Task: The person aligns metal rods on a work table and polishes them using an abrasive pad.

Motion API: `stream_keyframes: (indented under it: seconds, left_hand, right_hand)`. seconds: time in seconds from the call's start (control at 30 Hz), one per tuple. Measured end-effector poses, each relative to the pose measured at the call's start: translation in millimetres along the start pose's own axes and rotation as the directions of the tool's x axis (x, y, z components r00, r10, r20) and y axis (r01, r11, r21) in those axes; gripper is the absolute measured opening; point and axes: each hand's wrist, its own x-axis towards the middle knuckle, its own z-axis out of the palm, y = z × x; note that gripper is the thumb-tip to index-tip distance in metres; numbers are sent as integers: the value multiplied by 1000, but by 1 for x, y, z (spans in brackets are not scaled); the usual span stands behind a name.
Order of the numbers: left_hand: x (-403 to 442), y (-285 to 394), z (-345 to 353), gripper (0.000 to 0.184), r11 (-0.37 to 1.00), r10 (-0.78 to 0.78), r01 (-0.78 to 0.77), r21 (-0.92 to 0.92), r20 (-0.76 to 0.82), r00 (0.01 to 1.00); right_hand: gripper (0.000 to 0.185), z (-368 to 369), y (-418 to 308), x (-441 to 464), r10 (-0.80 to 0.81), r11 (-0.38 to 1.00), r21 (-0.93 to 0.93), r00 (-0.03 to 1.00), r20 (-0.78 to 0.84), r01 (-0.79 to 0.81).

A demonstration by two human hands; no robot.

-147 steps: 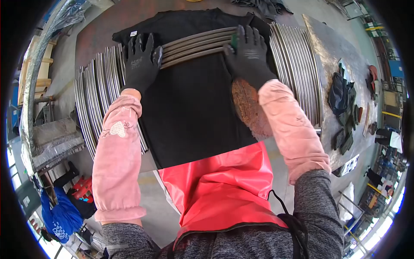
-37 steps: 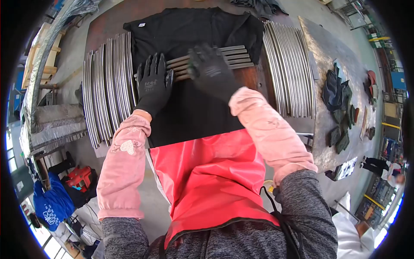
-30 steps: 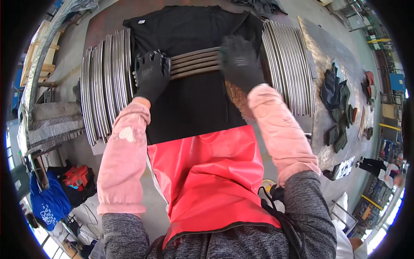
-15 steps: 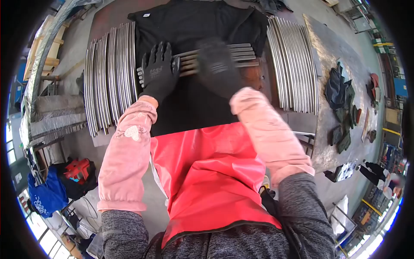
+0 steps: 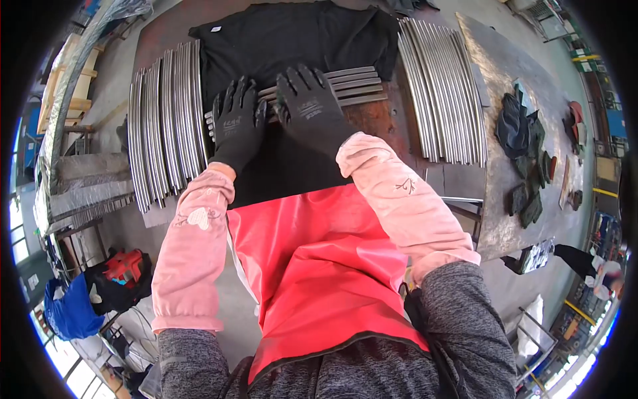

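Several metal rods [image 5: 355, 86] lie crosswise over a black cloth [image 5: 286, 40] on the table. My left hand [image 5: 236, 120], in a black glove, rests flat on their left part with fingers spread. Beside it my right hand [image 5: 309, 103], gloved alike, lies on the rods with its fingers stretched out. Both palms hide part of the rods; the rod ends show left of my left hand and to the right of my right hand. The cloth is a garment with a small white label.
Upright rows of shiny rods lie at the left [image 5: 166, 120] and right [image 5: 444, 93] of the cloth. Further right, a metal-topped table [image 5: 488, 219] bears dark gloves [image 5: 515, 126]. A person in blue [image 5: 70, 309] is at lower left.
Over the last seconds my right hand has slid back and forth along the rods and is now nearer my left hand. My left hand's fingers, curled a second ago, are spread again.
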Motion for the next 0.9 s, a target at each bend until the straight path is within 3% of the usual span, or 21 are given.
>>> stream_keyframes:
  seconds: [0.1, 0.13, 0.17, 0.2, 0.23, 0.27, 0.33, 0.37, 0.4, 0.43, 0.5, 0.57, 0.6, 0.63, 0.67, 0.77, 0.9]
  left_hand:
    - [11, -6, -7, 47, 997, -55, 61, -57, 104, 993]
    - [14, -8, -9, 47, 992, -81, 95, -81, 160, 984]
    - [13, -8, -7, 47, 986, -110, 135, -100, 220, 969]
    - [8, -9, -2, 47, 985, -112, 138, -101, 230, 967]
    - [6, -9, 3, 48, 988, -103, 118, -104, 140, 985]
    - [9, -7, 9, 49, 990, -90, 94, -108, 41, 995]
    - [17, -4, 16, 51, 993, -60, 42, -107, -167, 984]
    - [19, -2, 13, 51, 994, -52, 34, -103, -169, 984]
    - [21, -1, 9, 52, 999, -25, 19, -49, -124, 992]
    - [20, 0, 5, 53, 1000, -4, 4, 5, -76, 997]
    - [11, 3, -1, 56, 994, 10, -13, 108, 31, 999]
    - [4, 5, 1, 58, 996, 22, -23, 91, 15, 1000]
    - [1, 9, -1, 58, 995, 4, -6, 104, 17, 1000]
    - [-1, 14, -4, 59, 997, -5, 3, 80, 24, 1000]
    - [-1, 18, -8, 60, 998, -9, 7, 57, 28, 1000]
    - [-9, 20, -14, 61, 999, 9, -10, 41, 28, 1000]
    - [-20, 29, -21, 62, 1000, 24, -23, -4, 37, 999]
  right_hand:
    - [42, -37, 32, -2, -22, 997, -73, 995, 99, 29]
    - [42, -63, 54, 6, 177, 982, -120, 925, 335, -144]
    - [43, -80, 72, 8, 357, 934, -202, 762, 540, -295]
    - [41, -66, 91, -11, 289, 943, -255, 905, 310, -214]
    - [40, -51, 104, -32, 185, 931, -329, 981, 62, -154]
    - [40, -52, 91, -22, 195, 928, -333, 979, 59, -164]
    - [38, -40, 52, 5, 412, 907, -282, 792, 451, -312]
    - [37, -22, 32, 0, 228, 969, -154, 943, 240, -195]
    - [35, -11, 19, -5, 35, 997, -62, 999, -11, -36]
    - [35, -13, 19, -5, 34, 998, -61, 999, -17, -35]
    - [37, -22, 24, -11, -7, 999, -37, 996, 85, 10]
    - [39, -44, 63, -16, 148, 989, -57, 948, 280, -138]
    - [40, -73, 72, 2, 328, 945, -182, 791, 516, -273]
    - [41, -63, 89, -16, 243, 950, -264, 926, 290, -167]
    - [43, -48, 100, -28, 116, 926, -367, 992, 49, -90]
    - [50, -34, 57, -15, 163, 964, -229, 981, 106, -135]
    - [43, -35, 3, -15, -44, 999, 16, 989, 138, 42]
